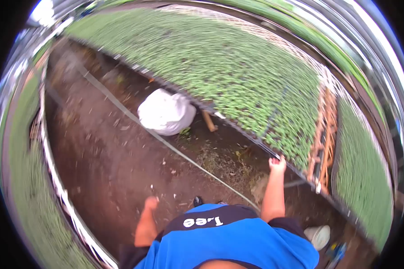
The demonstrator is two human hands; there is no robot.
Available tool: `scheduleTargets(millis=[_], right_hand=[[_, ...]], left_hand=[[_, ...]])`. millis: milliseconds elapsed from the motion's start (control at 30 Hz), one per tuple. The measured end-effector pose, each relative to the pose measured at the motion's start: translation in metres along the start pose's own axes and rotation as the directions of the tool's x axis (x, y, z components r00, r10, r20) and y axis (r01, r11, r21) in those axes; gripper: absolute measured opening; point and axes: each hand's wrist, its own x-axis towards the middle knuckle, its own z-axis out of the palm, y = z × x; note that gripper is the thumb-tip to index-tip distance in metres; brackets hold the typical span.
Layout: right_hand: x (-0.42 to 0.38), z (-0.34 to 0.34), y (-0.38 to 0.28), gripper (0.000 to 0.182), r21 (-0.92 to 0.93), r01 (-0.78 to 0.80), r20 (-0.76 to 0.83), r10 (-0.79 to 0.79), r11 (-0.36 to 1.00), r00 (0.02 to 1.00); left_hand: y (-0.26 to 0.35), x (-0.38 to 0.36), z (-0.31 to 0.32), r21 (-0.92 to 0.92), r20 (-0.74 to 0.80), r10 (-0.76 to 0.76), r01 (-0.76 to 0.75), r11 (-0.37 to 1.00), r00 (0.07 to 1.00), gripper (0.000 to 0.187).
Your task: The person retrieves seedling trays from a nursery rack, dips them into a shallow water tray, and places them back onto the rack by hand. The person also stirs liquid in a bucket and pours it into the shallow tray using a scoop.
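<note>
Trays of small green seedlings (256,76) cover a long raised bench on the right. At the bench's near edge, my right hand (278,163) has its fingers closed on the dark rim (256,141). My left hand (151,203) hangs over the brown dirt path; it is blurred, and its fingers cannot be made out. A white sack (166,112) stands on the ground beside the bench, beyond both hands.
A pale hose or strap (179,153) runs along the dirt path (107,148). Another plant bench (24,179) borders the left side. A white bucket (318,236) sits low at the right. Orange-brown slats (323,134) separate the seedling sections.
</note>
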Motion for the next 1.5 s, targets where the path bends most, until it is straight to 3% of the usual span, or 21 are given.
scheduleTargets(millis=[33,67,100,133,167,267,300,333,367,400,433,467,533,567,600,933,1500], right_hand=[[-0.002,0.002,-0.002,0.025,-0.008,-0.017,-0.006,0.017,1.0,1.0],[0.01,-0.002,-0.004,0.024,-0.061,-0.009,0.003,0.01,0.998,1.0],[0.022,-0.004,-0.01,0.026,-0.084,-0.01,-0.043,0.006,0.996,0.999],[0.03,-0.003,-0.01,0.028,-0.1,-0.004,-0.093,-0.005,0.995,0.996],[0.023,0.0,-0.01,0.03,-0.105,-0.003,-0.115,-0.009,0.994,0.993],[0.019,0.002,-0.017,0.033,-0.112,0.007,-0.143,-0.023,0.994,0.989],[0.017,0.005,-0.017,0.031,-0.126,0.015,-0.169,-0.036,0.992,0.985],[0.023,0.006,-0.02,0.03,-0.131,-0.017,-0.19,-0.009,0.991,0.982],[0.029,0.004,-0.021,0.029,-0.129,-0.017,-0.182,-0.006,0.991,0.983],[0.034,0.005,-0.026,0.028,-0.155,-0.011,-0.169,-0.015,0.988,0.985],[0.038,0.007,-0.031,0.026,-0.162,-0.015,-0.174,-0.014,0.987,0.985],[0.044,0.009,-0.032,0.025,-0.166,-0.019,-0.181,-0.011,0.986,0.983],[0.054,0.013,-0.037,0.021,-0.173,-0.036,-0.243,-0.007,0.984,0.97],[0.067,0.01,-0.042,0.02,-0.175,-0.142,-0.236,0.098,0.974,0.967],[0.092,0.007,-0.057,0.02,-0.166,-0.239,-0.23,0.198,0.957,0.953],[0.088,-0.001,-0.075,0.024,-0.265,-0.083,-0.256,0.013,0.961,0.967],[0.066,-0.006,-0.061,0.031,-0.17,-0.048,-0.218,0.01,0.984,0.976]], left_hand=[[0.002,0.015,-0.033,-0.256,-0.089,-0.187,0.159,0.953,0.978,0.036],[-0.001,0.035,-0.066,-0.192,-0.181,-0.241,0.206,0.96,0.954,0.037],[0.018,0.041,-0.128,-0.44,-0.333,-0.372,0.207,0.874,0.867,0.037],[0.029,0.052,-0.171,-0.533,-0.472,-0.409,0.117,0.838,0.781,0.035],[0.039,0.064,-0.217,-0.617,-0.391,-0.463,0.147,0.773,0.795,0.035],[0.068,0.111,-0.304,-0.525,-0.462,-0.389,0.107,0.844,0.797,0.035],[0.048,0.171,-0.292,-0.503,-0.435,-0.383,0.132,0.854,0.815,0.036],[0.099,0.138,-0.354,-0.484,-0.387,-0.391,0.177,0.857,0.835,0.037],[0.106,0.166,-0.369,-0.282,-0.361,-0.245,0.145,0.948,0.9,0.036],[0.122,0.181,-0.386,-0.31,-0.28,-0.273,0.182,0.933,0.92,0.035],[0.164,0.12,-0.441,-0.381,-0.237,-0.263,0.159,0.911,0.935,0.035],[0.176,0.14,-0.455,-0.263,-0.379,-0.215,0.117,0.958,0.9,0.032],[0.203,0.178,-0.503,-0.279,-0.111,-0.335,0.294,0.914,0.936,0.031],[0.217,0.179,-0.531,-0.222,-0.08,-0.359,0.335,0.916,0.93,0.031],[0.225,0.173,-0.542,-0.171,-0.078,-0.375,0.358,0.918,0.924,0.032],[0.267,0.145,-0.595,0.151,-0.147,-0.391,0.411,0.899,0.909,0.035],[0.296,0.137,-0.626,0.254,-0.283,-0.341,0.413,0.875,0.897,0.042]])
